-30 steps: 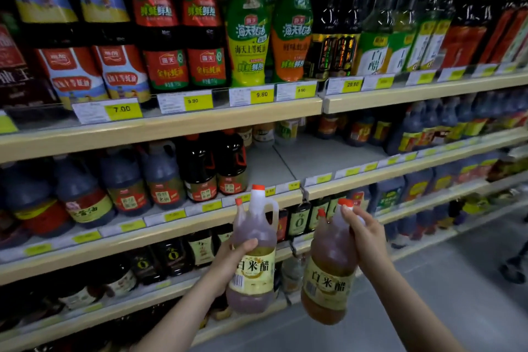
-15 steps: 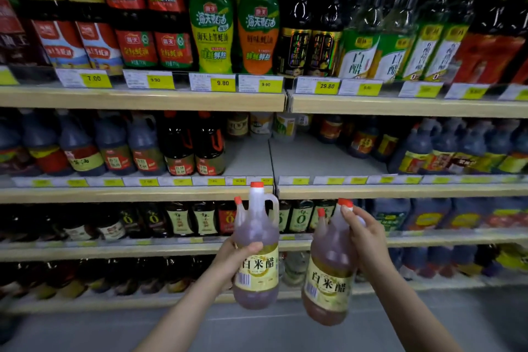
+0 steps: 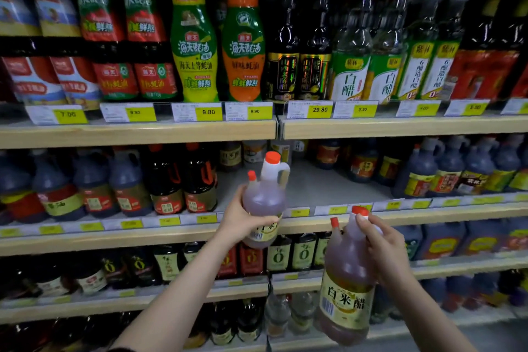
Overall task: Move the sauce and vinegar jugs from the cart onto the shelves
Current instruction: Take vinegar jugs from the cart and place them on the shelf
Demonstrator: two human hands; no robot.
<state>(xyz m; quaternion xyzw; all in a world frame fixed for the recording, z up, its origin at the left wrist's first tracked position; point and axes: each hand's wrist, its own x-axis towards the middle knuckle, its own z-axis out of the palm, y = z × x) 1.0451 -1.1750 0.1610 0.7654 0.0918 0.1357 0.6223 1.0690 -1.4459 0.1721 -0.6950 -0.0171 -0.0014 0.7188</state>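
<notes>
I hold two amber rice vinegar jugs with orange caps and yellow labels. My left hand (image 3: 243, 218) grips the left jug (image 3: 264, 198) round its body, raised and tilted toward the bare grey gap on the second shelf (image 3: 311, 188). My right hand (image 3: 383, 248) holds the right jug (image 3: 345, 288) by its neck and handle, lower down, in front of the third shelf. The cart is out of view.
Dark sauce jugs (image 3: 163, 180) stand left of the gap and more jugs (image 3: 445, 171) to its right, with small jars at the back. The top shelf (image 3: 137, 134) carries oyster sauce and vinegar bottles. Lower shelves hold dark bottles. Yellow price tags line every edge.
My left hand has lifted its jug up to the level of the second shelf and tilted it toward the gap. The right jug stays low. The view has moved closer to the shelves.
</notes>
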